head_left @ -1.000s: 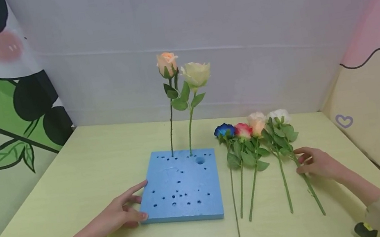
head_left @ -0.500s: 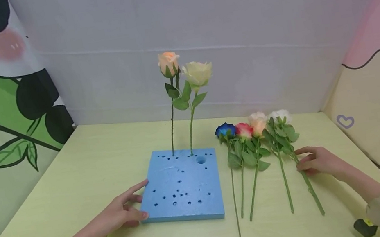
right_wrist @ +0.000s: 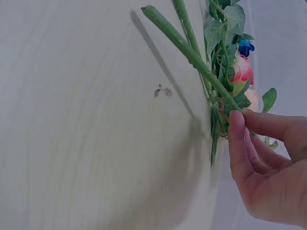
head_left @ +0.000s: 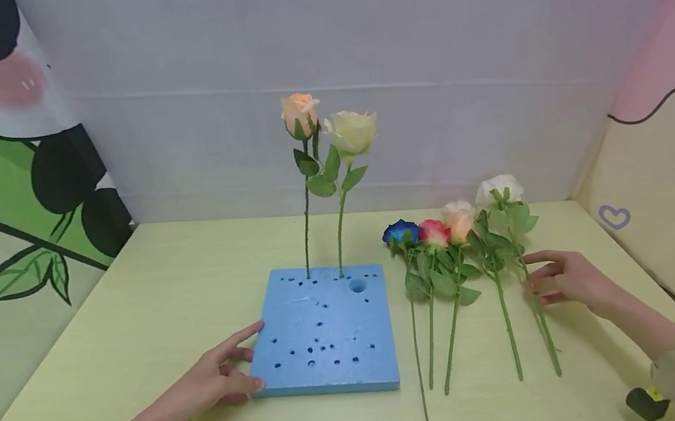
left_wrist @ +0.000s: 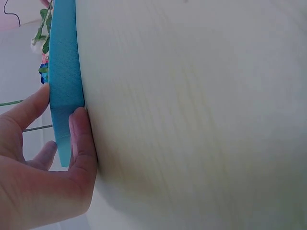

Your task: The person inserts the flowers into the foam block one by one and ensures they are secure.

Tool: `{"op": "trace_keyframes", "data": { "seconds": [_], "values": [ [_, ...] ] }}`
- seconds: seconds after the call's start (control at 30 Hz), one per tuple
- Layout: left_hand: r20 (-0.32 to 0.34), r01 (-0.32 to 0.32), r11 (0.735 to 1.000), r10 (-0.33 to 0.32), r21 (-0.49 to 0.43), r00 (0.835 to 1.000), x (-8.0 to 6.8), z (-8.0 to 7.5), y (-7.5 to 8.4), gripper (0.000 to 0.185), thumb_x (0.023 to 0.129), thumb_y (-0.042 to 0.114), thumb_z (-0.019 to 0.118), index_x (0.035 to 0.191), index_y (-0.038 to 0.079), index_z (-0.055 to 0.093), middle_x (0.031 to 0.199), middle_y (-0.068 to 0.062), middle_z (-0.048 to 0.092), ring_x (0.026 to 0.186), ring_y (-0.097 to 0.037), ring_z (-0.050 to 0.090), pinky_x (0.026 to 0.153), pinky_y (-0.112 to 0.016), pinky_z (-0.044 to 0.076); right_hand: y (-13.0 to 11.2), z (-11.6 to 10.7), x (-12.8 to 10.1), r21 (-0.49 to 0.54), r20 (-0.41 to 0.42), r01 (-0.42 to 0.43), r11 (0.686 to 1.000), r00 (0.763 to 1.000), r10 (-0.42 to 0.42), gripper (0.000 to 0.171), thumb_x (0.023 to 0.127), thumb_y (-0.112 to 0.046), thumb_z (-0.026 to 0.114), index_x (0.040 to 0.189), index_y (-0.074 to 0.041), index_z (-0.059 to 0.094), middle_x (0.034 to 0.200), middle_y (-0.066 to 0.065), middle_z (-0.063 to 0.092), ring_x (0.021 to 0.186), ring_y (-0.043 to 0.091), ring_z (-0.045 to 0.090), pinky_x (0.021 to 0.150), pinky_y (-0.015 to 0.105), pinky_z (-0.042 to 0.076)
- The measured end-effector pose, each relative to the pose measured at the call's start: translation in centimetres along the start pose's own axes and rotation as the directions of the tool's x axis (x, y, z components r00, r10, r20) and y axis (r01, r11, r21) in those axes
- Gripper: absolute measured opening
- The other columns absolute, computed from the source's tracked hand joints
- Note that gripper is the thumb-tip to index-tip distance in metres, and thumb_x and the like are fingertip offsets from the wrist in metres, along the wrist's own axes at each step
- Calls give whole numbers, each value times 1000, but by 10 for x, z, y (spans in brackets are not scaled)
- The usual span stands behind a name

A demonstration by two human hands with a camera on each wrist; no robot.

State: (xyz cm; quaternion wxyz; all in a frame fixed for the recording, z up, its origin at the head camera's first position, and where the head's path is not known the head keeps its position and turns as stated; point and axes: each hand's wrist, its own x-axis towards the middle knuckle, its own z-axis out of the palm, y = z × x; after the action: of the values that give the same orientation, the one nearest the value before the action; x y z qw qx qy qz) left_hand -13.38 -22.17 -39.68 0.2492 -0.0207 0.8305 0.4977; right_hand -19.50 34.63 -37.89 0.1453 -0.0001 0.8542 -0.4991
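A blue foam block (head_left: 323, 330) with several holes lies on the yellow-green table (head_left: 157, 283). A peach rose (head_left: 298, 110) and a cream rose (head_left: 351, 131) stand upright in its far row of holes. My left hand (head_left: 247, 353) rests against the block's near left corner, fingers straight; the left wrist view shows the thumb and a finger of that hand (left_wrist: 61, 108) touching the block (left_wrist: 62, 57). My right hand (head_left: 531, 283) pinches the stem of a white rose (head_left: 497, 189), whose bloom is raised off the table. In the right wrist view the fingers of this hand (right_wrist: 237, 115) close on the stem (right_wrist: 192, 52).
A blue rose (head_left: 400, 232), a red rose (head_left: 433, 232) and a pale peach rose (head_left: 458, 217) lie side by side right of the block, stems toward me. Printed backdrop walls enclose the table on three sides. A small black object (head_left: 643, 403) sits by my right sleeve.
My right hand has lifted the white rose's bloom off the table and swung its stem more upright. The left hand and the block have stayed put.
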Motion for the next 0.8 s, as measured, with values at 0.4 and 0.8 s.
{"op": "trace_keyframes", "data": {
  "seconds": [0.4,0.8],
  "values": [
    [5,0,1000,0,-10,1000,0,1,0,88,83,26,79,156,27,30,139,-19,45,91,-20,60,79,-29,55,-50,14,6,31,-107,173,984,980,-169,66,96,-9,62,151,5,29,91,-15,67,83,-2,69,75,28,61],
    [13,-8,1000,8,-9,1000,3,-1,-2,89,83,27,79,156,27,29,139,-20,45,91,-19,61,80,-29,56,-93,55,22,83,-243,326,942,923,-298,48,95,-12,65,139,-6,49,90,-14,66,80,0,67,71,28,61]
  ]
}}
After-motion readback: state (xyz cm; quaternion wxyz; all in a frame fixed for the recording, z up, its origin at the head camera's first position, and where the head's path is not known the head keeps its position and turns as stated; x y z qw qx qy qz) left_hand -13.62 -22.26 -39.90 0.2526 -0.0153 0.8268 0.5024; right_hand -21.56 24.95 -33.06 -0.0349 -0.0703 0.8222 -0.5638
